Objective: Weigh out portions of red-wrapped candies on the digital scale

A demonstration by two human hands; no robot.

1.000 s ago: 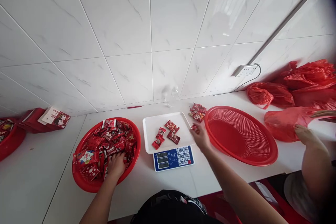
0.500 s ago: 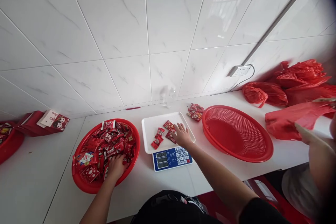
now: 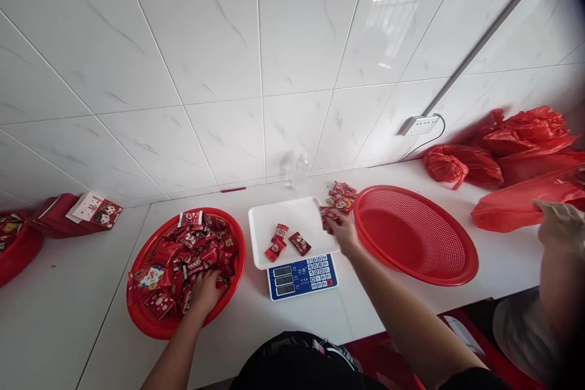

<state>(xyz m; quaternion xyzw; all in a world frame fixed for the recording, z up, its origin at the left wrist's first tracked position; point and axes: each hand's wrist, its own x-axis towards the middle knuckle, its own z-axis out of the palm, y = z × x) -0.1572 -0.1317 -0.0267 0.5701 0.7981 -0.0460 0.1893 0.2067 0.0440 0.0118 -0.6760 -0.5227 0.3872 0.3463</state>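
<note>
My left hand rests in the red basket full of red candy packets, fingers curled among them. My right hand is at the right edge of the white tray of the scale, pinching a red candy packet. Three packets lie on the tray. A small pile of packets lies on the counter behind my right hand.
An empty red basket stands right of the scale. Another person's hand holds a red plastic bag at far right, with more red bags behind. Red boxes and a card lie far left, beside another red bowl.
My right hand reached onto the tray, took one packet, and moved right to the tray's edge. Tray now shows one packet fewer. The other person's bag shifted.
</note>
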